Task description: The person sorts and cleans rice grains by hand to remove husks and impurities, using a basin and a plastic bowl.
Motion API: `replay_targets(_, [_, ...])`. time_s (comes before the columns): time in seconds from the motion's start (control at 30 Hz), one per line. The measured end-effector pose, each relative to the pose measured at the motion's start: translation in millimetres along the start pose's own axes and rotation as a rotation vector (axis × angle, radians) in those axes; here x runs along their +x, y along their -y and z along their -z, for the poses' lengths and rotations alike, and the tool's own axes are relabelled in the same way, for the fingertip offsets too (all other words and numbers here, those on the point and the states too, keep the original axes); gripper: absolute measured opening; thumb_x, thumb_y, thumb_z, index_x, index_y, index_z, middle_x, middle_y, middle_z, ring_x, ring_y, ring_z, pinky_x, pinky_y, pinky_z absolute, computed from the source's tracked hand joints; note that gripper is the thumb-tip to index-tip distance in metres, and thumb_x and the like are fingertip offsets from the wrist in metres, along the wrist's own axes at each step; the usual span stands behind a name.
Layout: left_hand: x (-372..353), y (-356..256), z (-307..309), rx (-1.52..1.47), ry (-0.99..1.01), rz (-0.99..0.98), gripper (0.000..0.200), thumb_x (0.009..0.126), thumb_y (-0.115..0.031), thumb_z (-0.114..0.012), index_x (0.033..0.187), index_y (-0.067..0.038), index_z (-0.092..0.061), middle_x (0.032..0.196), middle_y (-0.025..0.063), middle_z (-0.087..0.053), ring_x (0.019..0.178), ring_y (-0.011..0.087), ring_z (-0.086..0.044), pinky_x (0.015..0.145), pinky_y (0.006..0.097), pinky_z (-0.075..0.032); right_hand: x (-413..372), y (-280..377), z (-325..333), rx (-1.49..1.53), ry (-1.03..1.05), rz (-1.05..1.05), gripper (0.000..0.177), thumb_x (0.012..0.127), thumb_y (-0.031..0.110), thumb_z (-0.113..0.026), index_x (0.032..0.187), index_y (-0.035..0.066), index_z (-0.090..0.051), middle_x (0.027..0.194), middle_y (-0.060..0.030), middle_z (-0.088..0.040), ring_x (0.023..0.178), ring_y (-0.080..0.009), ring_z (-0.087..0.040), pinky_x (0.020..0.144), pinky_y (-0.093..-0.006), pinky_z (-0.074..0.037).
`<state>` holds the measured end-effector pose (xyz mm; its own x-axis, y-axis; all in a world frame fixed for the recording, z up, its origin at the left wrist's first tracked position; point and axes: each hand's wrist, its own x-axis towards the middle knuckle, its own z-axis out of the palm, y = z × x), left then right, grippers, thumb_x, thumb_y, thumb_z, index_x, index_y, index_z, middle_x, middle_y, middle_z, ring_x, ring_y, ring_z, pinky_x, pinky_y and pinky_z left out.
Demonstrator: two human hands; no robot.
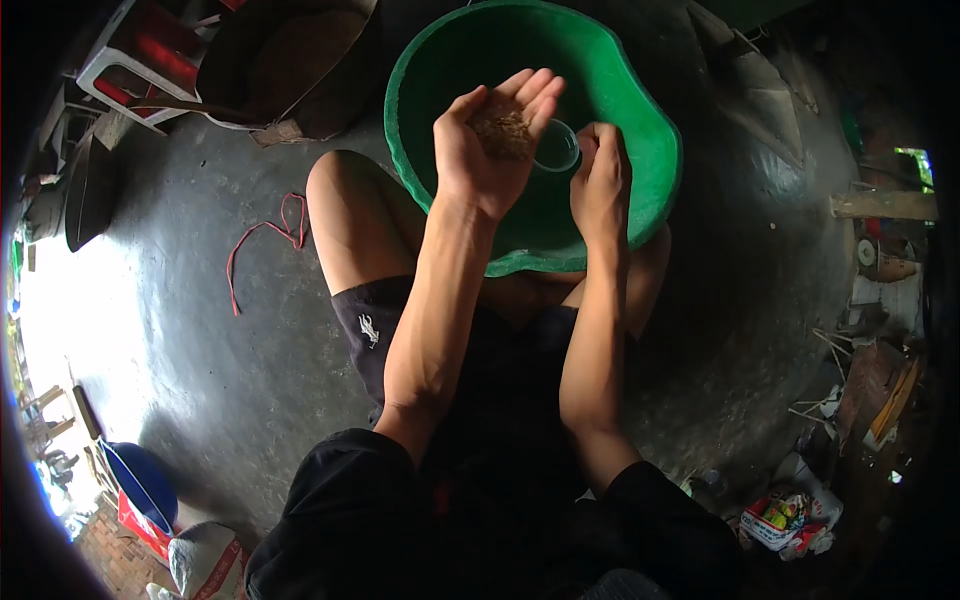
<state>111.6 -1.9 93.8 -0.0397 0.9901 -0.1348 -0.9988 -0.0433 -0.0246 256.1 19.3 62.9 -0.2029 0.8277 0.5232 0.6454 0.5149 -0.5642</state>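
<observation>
My left hand (480, 165) is turned palm up over a big green plastic basin (650, 170). A small heap of brown grains or husks (503, 133) lies in its cupped palm. My right hand (602, 180) is closed on a small clear cup (557, 147), whose round rim faces up just beside my left fingers. Part of the cup is hidden behind my left hand, and what it contains cannot be made out. The basin rests at my lap between my bent knees, and its inside looks mostly bare green.
On the dark floor to the left lies a red string (265, 228). A large round pan (300, 60) and a red stool (160, 50) stand at the upper left. A blue basin (140, 485) leans at the lower left. Wrappers (785, 515) and wood scraps lie right.
</observation>
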Motion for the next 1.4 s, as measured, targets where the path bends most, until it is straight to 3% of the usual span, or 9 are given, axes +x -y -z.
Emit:
replay_targets(0.3, [1,-20,7,-0.017,0.056,-0.044,0.051,0.098,-0.020,-0.027,0.133,0.016,-0.039,0.131,0.0299,-0.051,0.123,0.0421,-0.053,0.104,0.0440,-0.046,-7,-55,-38,0.001,0.047,-0.169,0.009,0.094,0.005,-0.054,0.095,-0.001,-0.061,0.093,-0.0190,-0.066,0.088,-0.0358,-0.064,0.077,-0.0419,-0.051])
replay_targets(0.37, [1,-22,8,-0.028,0.046,-0.038,0.051,0.099,-0.020,-0.027,0.133,0.016,-0.039,0.132,0.0299,-0.051,0.123,0.0421,-0.052,0.104,0.0443,-0.045,-6,-57,-38,-0.020,0.004,-0.095,0.012,0.093,0.009,-0.059,0.096,0.002,-0.068,0.083,-0.0146,-0.068,0.075,-0.0295,-0.066,0.071,-0.0373,-0.052])
replay_targets(0.5, [2,-22,10,-0.073,0.080,-0.002,0.051,0.099,-0.020,-0.026,0.134,0.016,-0.038,0.134,0.0299,-0.050,0.124,0.0424,-0.052,0.105,0.0451,-0.045,-7,-47,-22,-0.088,0.039,-0.208,0.013,0.092,0.008,-0.059,0.096,0.002,-0.069,0.082,-0.0141,-0.069,0.072,-0.0261,-0.066,0.069,-0.0346,-0.051])
replay_targets(0.67, [0,-15,5,-0.015,0.076,0.045,0.052,0.099,-0.020,-0.026,0.136,0.015,-0.037,0.135,0.0290,-0.050,0.125,0.0413,-0.051,0.106,0.0452,-0.044,9,10,18,0.154,0.048,-0.214,0.014,0.092,0.011,-0.063,0.102,0.004,-0.070,0.082,-0.0091,-0.069,0.069,-0.0169,-0.063,0.063,-0.0282,-0.047])
replay_targets(0.87, [-7,1,-12,0.006,0.121,0.133,0.051,0.100,-0.021,-0.025,0.134,0.014,-0.040,0.133,0.0273,-0.053,0.123,0.0394,-0.053,0.105,0.0444,-0.044,18,74,64,0.172,0.142,-0.025,0.015,0.089,0.006,-0.064,0.103,0.008,-0.068,0.088,-0.0075,-0.063,0.073,-0.0207,-0.062,0.060,-0.0325,-0.048])
replay_targets(0.93, [-9,6,-15,0.023,0.091,0.168,0.052,0.100,-0.022,-0.025,0.133,0.013,-0.041,0.131,0.0270,-0.054,0.120,0.0387,-0.055,0.105,0.0441,-0.044,15,73,58,0.162,0.121,0.001,0.015,0.089,0.006,-0.064,0.103,0.007,-0.068,0.088,-0.0080,-0.063,0.074,-0.0220,-0.063,0.061,-0.0334,-0.049])
replay_targets(0.97, [-10,7,-16,0.040,0.132,0.179,0.052,0.099,-0.020,-0.028,0.136,0.014,-0.039,0.136,0.0262,-0.051,0.129,0.0385,-0.048,0.111,0.0454,-0.036,14,71,56,0.151,0.106,0.027,0.015,0.089,0.006,-0.064,0.103,0.007,-0.068,0.087,-0.0085,-0.063,0.075,-0.0234,-0.063,0.062,-0.0342,-0.049])
replay_targets(1.2, [-12,12,-22,0.087,0.088,0.174,0.051,0.100,-0.022,-0.024,0.131,0.013,-0.044,0.127,0.0270,-0.057,0.117,0.0374,-0.057,0.106,0.0436,-0.043,12,66,59,0.022,0.106,0.067,0.012,0.089,0.010,-0.067,0.101,0.008,-0.070,0.090,-0.0051,-0.065,0.073,-0.0192,-0.063,0.058,-0.0296,-0.048])
replay_targets(1.4, [-11,14,-20,0.152,0.088,0.190,0.051,0.099,-0.022,-0.026,0.130,0.013,-0.044,0.127,0.0276,-0.057,0.118,0.0369,-0.057,0.107,0.0431,-0.041,12,68,60,-0.030,0.106,0.056,0.010,0.084,0.007,-0.069,0.093,0.008,-0.066,0.082,-0.0065,-0.061,0.073,-0.0247,-0.064,0.061,-0.0350,-0.050])
